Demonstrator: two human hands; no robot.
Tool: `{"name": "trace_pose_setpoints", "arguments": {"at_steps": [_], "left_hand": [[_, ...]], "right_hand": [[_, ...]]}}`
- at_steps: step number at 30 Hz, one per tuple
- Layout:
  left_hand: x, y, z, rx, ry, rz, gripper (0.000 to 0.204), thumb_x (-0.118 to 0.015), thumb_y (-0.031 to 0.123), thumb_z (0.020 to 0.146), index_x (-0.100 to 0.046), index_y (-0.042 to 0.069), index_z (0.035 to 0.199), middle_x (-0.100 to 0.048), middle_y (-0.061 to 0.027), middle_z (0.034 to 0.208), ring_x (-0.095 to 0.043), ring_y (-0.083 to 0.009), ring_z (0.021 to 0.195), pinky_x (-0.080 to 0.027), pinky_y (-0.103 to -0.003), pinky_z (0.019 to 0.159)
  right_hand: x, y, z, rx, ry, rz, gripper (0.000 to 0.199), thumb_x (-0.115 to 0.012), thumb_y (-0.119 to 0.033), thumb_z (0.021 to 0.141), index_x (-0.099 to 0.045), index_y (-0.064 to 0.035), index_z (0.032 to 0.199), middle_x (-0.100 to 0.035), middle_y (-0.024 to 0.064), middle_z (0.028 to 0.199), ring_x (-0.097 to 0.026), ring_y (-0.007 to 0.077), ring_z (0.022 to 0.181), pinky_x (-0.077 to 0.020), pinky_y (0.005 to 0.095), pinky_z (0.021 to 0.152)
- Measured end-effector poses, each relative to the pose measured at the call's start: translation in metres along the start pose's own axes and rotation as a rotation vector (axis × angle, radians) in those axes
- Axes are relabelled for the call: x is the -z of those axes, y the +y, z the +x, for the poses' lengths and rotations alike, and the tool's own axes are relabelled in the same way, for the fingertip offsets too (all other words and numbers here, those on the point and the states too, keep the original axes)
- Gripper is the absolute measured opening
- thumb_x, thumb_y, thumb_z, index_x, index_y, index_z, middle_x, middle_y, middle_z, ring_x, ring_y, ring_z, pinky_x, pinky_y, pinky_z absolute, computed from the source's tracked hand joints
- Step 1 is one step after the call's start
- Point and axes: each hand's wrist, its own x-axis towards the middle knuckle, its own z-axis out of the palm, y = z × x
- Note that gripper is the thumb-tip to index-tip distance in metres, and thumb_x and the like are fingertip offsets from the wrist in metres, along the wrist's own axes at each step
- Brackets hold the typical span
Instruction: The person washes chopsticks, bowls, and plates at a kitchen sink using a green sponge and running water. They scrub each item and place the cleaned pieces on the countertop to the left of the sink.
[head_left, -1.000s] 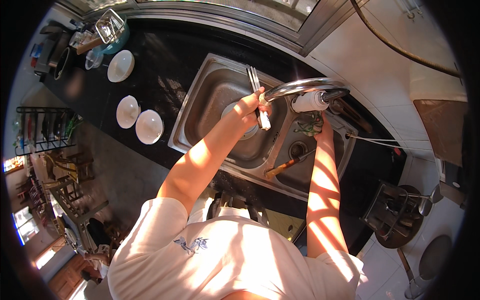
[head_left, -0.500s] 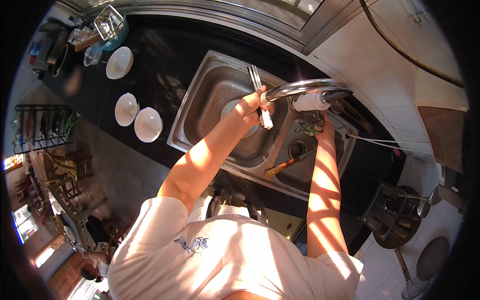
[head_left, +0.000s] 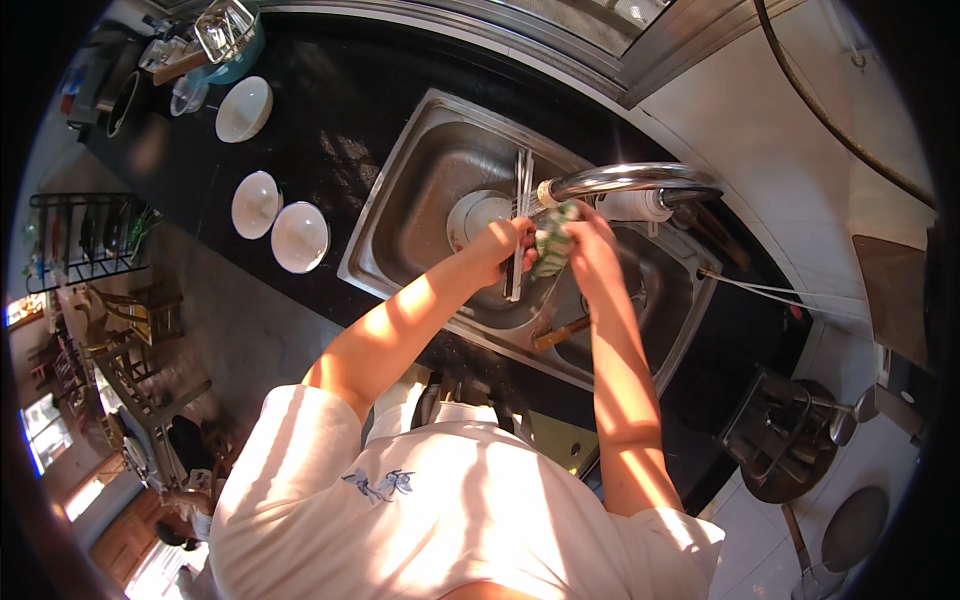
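Over the double steel sink [head_left: 372,232], my left hand [head_left: 500,245] is closed round a bundle of chopsticks [head_left: 523,190], which point up and down across the picture. Close beside it on the right, my right hand [head_left: 590,238] grips a green patterned dishcloth [head_left: 552,245], bunched up near the chopsticks. Whether the cloth touches them, I cannot tell. The curved chrome tap [head_left: 630,178] reaches over both hands from the right. Beneath my left hand, a white plate or dish [head_left: 472,212] lies in the left basin. A wooden-handled tool [head_left: 562,333] rests at the right basin's near edge.
White bowls [head_left: 300,238] stand on the black counter [head_left: 330,100] to the left. Farther back are another bowl [head_left: 244,110] and a blue-green basin [head_left: 240,58] with utensils. A white cylinder [head_left: 635,206] stands behind the tap. At right, a round stool [head_left: 790,470] holds a rack.
My right hand has lifted the dishcloth out of the right basin and brought it left, beside the chopsticks. My left hand has moved slightly down, and the chopsticks now stand straighter.
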Motion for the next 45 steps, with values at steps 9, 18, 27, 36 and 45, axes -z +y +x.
{"name": "trace_pose_setpoints", "arguments": {"at_steps": [9, 18, 27, 36, 45], "left_hand": [[0.038, -0.01, -0.03, -0.005, -0.23, 0.242, 0.015, -0.044, 0.013, 0.094, -0.048, 0.004, 0.082, -0.045, -0.0028, 0.068, -0.043, -0.0106, 0.056, -0.037, -0.023, 0.047], [0.046, -0.018, -0.055, -0.126, -0.045, 0.637, 0.014, -0.043, 0.01, 0.093, -0.048, 0.002, 0.083, -0.049, -0.0032, 0.068, -0.048, -0.0124, 0.054, -0.044, -0.028, 0.047], [0.06, -0.02, -0.066, -0.085, -0.095, 0.548, 0.023, -0.044, 0.022, 0.098, -0.043, 0.006, 0.081, -0.044, 0.001, 0.066, -0.041, -0.0093, 0.05, -0.036, -0.025, 0.043], [0.064, -0.01, -0.074, -0.056, -0.104, 0.636, 0.019, -0.044, 0.021, 0.098, -0.043, 0.006, 0.085, -0.041, 0.0019, 0.065, -0.037, -0.007, 0.049, -0.034, -0.023, 0.043], [0.07, -0.009, -0.092, -0.017, -0.239, 0.389, 0.021, -0.043, 0.023, 0.098, -0.041, 0.008, 0.083, -0.039, 0.0021, 0.065, -0.037, -0.007, 0.05, -0.034, -0.024, 0.045]], "right_hand": [[-0.05, 0.033, 0.022, 0.979, -0.362, -1.069, 0.025, -0.056, -0.012, 0.079, -0.066, -0.0044, 0.1, -0.059, 0.0133, 0.089, -0.055, 0.0334, 0.087, -0.0405, 0.0349, 0.083], [-0.06, 0.045, 0.044, 0.985, -0.516, -1.152, 0.014, -0.06, -0.015, 0.069, -0.049, -0.005, 0.067, -0.05, 0.012, 0.062, -0.052, 0.0313, 0.061, -0.0425, 0.0423, 0.06], [-0.03, 0.033, 0.084, 1.065, -0.428, -1.32, 0.017, -0.062, -0.02, 0.068, -0.05, -0.0085, 0.063, -0.05, 0.009, 0.061, -0.053, 0.0312, 0.064, -0.0441, 0.041, 0.075], [-0.033, 0.053, 0.071, 0.955, -0.422, -1.419, 0.014, -0.062, -0.023, 0.07, -0.056, -0.0112, 0.066, -0.054, 0.0083, 0.068, -0.054, 0.0309, 0.066, -0.0431, 0.0444, 0.075], [0.038, 0.087, 0.106, -0.042, 0.027, 0.363, 0.033, -0.043, -0.034, 0.091, -0.062, -0.0085, 0.08, -0.064, 0.0055, 0.075, -0.061, 0.019, 0.066, -0.0503, 0.0341, 0.065]]}}
